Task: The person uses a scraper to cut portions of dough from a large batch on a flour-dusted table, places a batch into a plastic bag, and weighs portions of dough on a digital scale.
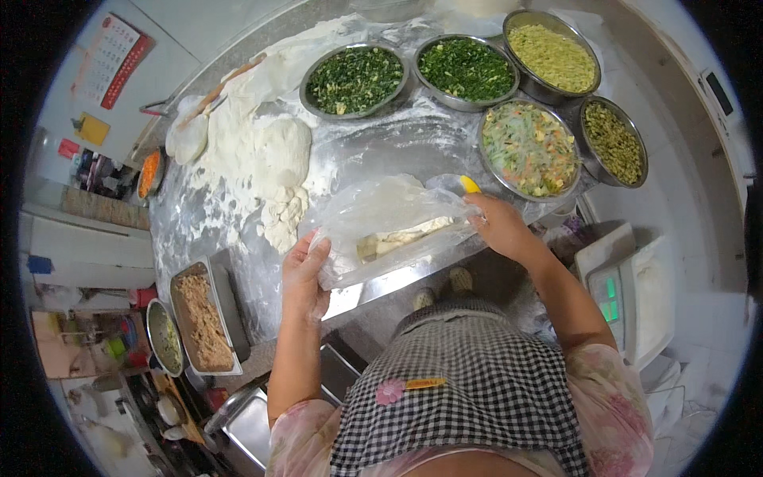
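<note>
A clear plastic sheet or bag (381,200) is stretched between my two hands at the front edge of the steel worktable. My left hand (307,271) pinches its left end between thumb and fingers. At the other end, my right hand (498,223) grips the plastic. Through the film shows a long pale piece of dough (411,234); whether it lies inside or beneath the plastic I cannot tell. A yellow-tipped tool (469,184) rests just beyond my right hand. Left of the plastic sits a large floured mass of dough (280,155), with smaller lumps (283,217) at its near side.
Bowls of chopped greens (356,80), (467,70) stand at the back. Nearby are bowls of yellow filling (551,58), shredded vegetables (529,149) and green filling (612,142). A rolling pin (220,89) lies back left, a meat filling pan (202,322) front left. A scale (608,298) stands right.
</note>
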`<state>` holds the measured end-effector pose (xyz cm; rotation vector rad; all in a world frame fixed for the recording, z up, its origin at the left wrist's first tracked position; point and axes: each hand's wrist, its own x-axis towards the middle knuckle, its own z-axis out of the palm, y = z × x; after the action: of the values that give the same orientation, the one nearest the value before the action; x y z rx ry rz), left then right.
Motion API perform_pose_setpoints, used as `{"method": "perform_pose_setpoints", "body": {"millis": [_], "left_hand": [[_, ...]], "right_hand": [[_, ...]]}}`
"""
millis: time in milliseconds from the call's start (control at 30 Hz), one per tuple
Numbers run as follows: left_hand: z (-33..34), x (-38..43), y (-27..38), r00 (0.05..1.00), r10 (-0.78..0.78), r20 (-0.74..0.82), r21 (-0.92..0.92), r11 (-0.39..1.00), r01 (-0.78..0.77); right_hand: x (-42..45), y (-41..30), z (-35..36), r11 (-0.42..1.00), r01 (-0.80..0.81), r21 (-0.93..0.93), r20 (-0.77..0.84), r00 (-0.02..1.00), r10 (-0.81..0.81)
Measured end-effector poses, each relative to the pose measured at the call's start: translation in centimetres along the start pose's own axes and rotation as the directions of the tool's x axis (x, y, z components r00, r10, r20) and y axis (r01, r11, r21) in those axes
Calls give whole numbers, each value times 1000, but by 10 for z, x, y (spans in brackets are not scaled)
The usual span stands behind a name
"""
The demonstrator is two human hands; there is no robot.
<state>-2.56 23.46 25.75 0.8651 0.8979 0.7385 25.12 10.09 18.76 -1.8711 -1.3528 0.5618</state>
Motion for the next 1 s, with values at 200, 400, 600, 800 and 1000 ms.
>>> {"method": "perform_pose_setpoints", "body": {"millis": [200, 400, 600, 800, 1000], "left_hand": [[7, -4, -7, 999, 9, -50, -83, 996, -13], [22, -5, -14, 1000, -2, 10, -133, 991, 4], [16, -3, -35, 999, -6, 40, -97, 995, 10], [20, 3, -31, 1000, 17, 25, -45, 999, -15], [21, 8, -33, 1000, 15, 6, -55, 998, -14]], "right_hand": [[3, -43, -7, 973, 151, -174, -123, 977, -174], [-11, -54, 44, 935, 336, -114, 605, 770, -203], [-30, -27, 53, 983, 162, -82, 771, 635, -40], [-17, -37, 41, 996, 61, 63, 421, 903, -82], [-28, -25, 23, 962, -36, 272, 112, 994, 6]]}}
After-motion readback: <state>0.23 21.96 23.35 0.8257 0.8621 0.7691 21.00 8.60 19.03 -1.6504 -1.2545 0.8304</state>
